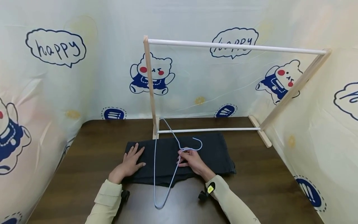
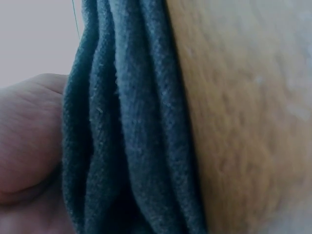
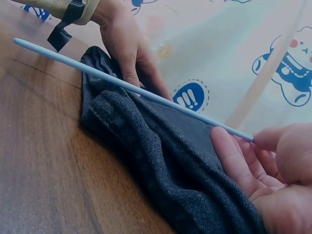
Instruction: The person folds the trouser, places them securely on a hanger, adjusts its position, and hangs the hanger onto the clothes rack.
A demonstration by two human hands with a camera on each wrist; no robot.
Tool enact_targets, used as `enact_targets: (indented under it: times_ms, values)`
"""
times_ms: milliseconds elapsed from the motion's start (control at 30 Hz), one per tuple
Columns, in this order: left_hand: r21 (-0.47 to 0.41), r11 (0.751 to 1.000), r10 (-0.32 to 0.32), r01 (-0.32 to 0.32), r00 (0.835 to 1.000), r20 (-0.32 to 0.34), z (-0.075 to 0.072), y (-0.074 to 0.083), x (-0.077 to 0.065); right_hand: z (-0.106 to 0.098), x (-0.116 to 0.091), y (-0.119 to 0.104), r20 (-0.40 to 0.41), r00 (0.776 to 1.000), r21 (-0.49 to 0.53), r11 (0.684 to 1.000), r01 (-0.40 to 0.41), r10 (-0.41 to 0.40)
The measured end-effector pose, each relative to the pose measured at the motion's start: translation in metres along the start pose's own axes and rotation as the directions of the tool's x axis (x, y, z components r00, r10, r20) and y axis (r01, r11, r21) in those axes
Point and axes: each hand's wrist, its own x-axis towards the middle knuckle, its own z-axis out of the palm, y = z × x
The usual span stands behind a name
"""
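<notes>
A folded dark garment [image 1: 167,161], its exact kind hidden by the folds, lies across the table in several layers. My left hand [image 1: 130,163] rests on its left end with the fingers spread. My right hand [image 1: 193,160] pinches a pale blue wire hanger [image 1: 154,168] near the neck, below the hook. The hanger is held over the garment, hook toward the right and its long side toward the left. In the right wrist view, the hanger [image 3: 97,74] runs above the cloth, with the right fingers [image 3: 229,156] beside the layers. The left wrist view shows stacked cloth edges [image 2: 131,117].
A rack with a white top bar [image 1: 235,46] and wooden side posts stands at the back of the brown table [image 1: 84,174]. Its lower white bar [image 1: 209,130] runs just behind the garment. Printed curtains [image 1: 112,77] surround the table's back and sides.
</notes>
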Motion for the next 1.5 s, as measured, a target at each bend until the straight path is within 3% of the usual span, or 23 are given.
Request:
enact_targets:
  times_ms: [233, 733, 900, 1033, 1167, 1233, 1300, 1400, 1500]
  values:
    - [-0.027, 0.999, 0.04, -0.041, 0.999, -0.031, -0.007, 0.005, 0.011, -0.005, 0.005, -0.013, -0.012, 0.999, -0.008, 0.999, 0.036, -0.036]
    - [-0.051, 0.997, 0.052, -0.054, 0.998, -0.036, -0.01, -0.005, 0.006, -0.001, 0.009, -0.008, 0.001, 1.0, -0.027, 0.999, 0.028, -0.028]
    - [-0.063, 0.997, 0.04, -0.048, 0.992, -0.118, -0.017, -0.011, -0.001, 0.002, 0.012, -0.007, 0.006, 1.0, -0.027, 1.0, 0.011, -0.01]
    - [-0.139, 0.99, -0.067, 0.032, 0.964, -0.256, -0.02, -0.016, -0.011, 0.004, 0.011, -0.003, -0.005, 1.0, -0.035, 0.999, 0.001, -0.001]
    - [-0.272, 0.947, -0.262, 0.173, 0.905, -0.334, -0.02, -0.021, -0.02, 0.004, 0.009, -0.001, -0.022, 1.0, -0.041, 0.999, -0.004, 0.003]
    - [-0.329, 0.917, -0.335, 0.225, 0.883, -0.33, -0.019, -0.023, -0.024, 0.004, 0.008, -0.001, -0.025, 1.0, -0.043, 0.999, -0.004, 0.002]
    - [-0.355, 0.895, -0.385, 0.27, 0.871, -0.306, -0.019, -0.025, -0.028, 0.004, 0.007, 0.0, -0.027, 1.0, -0.042, 0.999, -0.005, 0.004]
    - [-0.367, 0.872, -0.431, 0.324, 0.863, -0.263, -0.02, -0.028, -0.032, 0.003, 0.006, 0.0, -0.029, 1.0, -0.042, 0.999, -0.01, 0.009]
    - [-0.347, 0.866, -0.447, 0.36, 0.868, -0.215, -0.02, -0.03, -0.034, 0.002, 0.005, 0.001, -0.03, 0.999, -0.042, 0.999, -0.014, 0.013]
